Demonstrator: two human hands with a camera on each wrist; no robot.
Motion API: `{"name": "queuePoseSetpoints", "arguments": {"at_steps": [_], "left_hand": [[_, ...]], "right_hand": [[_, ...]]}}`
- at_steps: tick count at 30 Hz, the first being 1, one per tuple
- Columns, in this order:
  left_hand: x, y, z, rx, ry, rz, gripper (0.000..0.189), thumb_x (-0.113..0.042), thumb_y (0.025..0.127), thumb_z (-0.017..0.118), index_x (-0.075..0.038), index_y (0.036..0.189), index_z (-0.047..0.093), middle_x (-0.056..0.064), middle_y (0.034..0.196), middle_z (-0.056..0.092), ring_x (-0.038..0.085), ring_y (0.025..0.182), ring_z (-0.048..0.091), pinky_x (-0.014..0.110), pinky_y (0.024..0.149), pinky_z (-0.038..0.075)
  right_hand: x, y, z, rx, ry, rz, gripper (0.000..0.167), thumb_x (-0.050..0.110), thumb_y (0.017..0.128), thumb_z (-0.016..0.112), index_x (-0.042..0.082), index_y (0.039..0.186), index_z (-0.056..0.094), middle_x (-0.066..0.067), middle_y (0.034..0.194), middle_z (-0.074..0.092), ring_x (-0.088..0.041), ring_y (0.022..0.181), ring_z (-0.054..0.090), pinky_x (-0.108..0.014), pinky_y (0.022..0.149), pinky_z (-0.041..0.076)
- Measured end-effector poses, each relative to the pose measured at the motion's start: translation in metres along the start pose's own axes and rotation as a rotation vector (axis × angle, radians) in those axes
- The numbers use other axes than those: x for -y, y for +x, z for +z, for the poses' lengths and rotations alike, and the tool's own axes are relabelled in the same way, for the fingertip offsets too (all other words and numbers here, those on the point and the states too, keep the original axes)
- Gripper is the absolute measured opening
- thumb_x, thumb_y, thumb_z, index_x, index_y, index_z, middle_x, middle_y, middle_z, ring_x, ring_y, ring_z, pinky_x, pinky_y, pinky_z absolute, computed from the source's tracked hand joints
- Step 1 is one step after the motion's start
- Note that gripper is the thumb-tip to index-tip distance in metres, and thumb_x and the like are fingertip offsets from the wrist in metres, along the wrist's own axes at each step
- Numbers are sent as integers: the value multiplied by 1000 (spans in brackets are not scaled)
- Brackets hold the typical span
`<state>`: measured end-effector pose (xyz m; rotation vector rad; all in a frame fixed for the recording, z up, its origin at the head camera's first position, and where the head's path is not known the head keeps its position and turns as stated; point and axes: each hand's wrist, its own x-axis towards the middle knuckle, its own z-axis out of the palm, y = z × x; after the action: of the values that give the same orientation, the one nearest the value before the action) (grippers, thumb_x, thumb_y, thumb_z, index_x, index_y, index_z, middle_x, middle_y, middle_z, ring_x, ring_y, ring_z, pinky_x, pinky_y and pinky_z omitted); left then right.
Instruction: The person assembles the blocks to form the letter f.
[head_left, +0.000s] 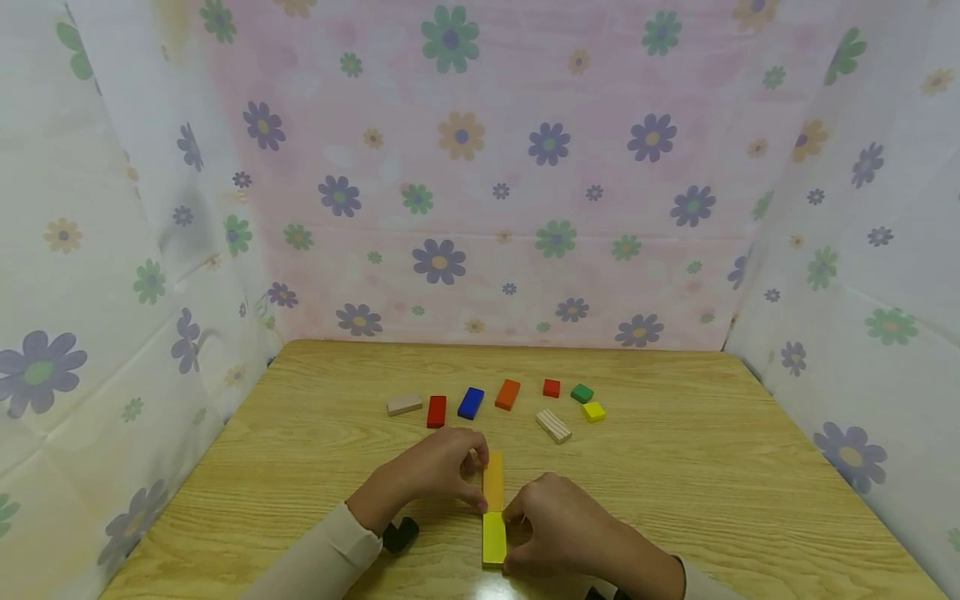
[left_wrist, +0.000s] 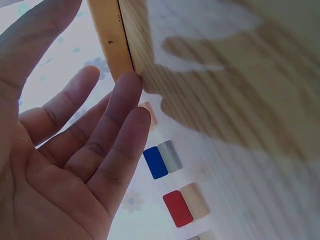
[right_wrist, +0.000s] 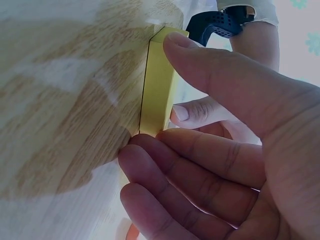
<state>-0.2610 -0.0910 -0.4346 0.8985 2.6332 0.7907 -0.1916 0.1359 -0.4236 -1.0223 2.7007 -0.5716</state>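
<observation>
An orange block (head_left: 493,479) and a yellow block (head_left: 494,537) lie end to end in a line on the table. My left hand (head_left: 438,468) holds the orange block from its left side, thumb by the join and fingers at the far end. In the left wrist view, fingertips (left_wrist: 131,82) touch the orange block's end (left_wrist: 111,40). From the right, my right hand (head_left: 558,525) grips the yellow block, thumb at its near corner and fingers by the join. The right wrist view shows that thumb on the yellow block's end (right_wrist: 160,80).
Behind the hands lie a pale wooden block (head_left: 404,405), a red block (head_left: 437,412), a blue block (head_left: 471,403), an orange-red block (head_left: 507,395), a striped wooden block (head_left: 553,426) and small red (head_left: 551,388), green (head_left: 582,393) and yellow pieces (head_left: 593,412). Flowered cloth (head_left: 495,167) encloses the table (head_left: 675,467).
</observation>
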Motion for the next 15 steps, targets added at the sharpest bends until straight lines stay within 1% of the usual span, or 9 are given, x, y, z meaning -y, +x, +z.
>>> {"name": "queuePoseSetpoints", "arguments": {"at_steps": [4, 11, 13, 15], "left_hand": [[0, 1, 1, 0, 23, -11, 52, -41, 70, 97, -19, 106, 67, -8, 101, 66, 9, 93, 62, 23, 80, 52], [2, 2, 2, -6, 59, 4, 53, -43, 70, 96, -20, 109, 68, -10, 103, 66, 7, 93, 62, 23, 82, 53], [3, 2, 2, -7, 64, 10, 53, -44, 70, 96, -21, 109, 68, -11, 104, 66, 6, 94, 62, 23, 82, 53], [4, 2, 2, -8, 70, 17, 54, -45, 70, 95, -21, 110, 68, -11, 105, 66, 6, 94, 62, 23, 82, 53]], "right_hand": [[0, 0, 0, 3, -1, 10, 35, 43, 74, 92, 20, 98, 83, 22, 76, 65, 3, 61, 41, -18, 54, 33], [0, 0, -2, 4, -17, 14, 40, 47, 73, 92, 20, 101, 82, 20, 90, 73, 5, 71, 51, -18, 61, 44], [0, 0, -3, 2, -24, 16, 41, 48, 73, 92, 20, 101, 82, 19, 91, 74, 6, 74, 55, -19, 63, 46], [-1, 0, -3, 1, -31, 16, 41, 48, 72, 92, 21, 100, 82, 20, 89, 73, 6, 73, 55, -19, 62, 46]]}}
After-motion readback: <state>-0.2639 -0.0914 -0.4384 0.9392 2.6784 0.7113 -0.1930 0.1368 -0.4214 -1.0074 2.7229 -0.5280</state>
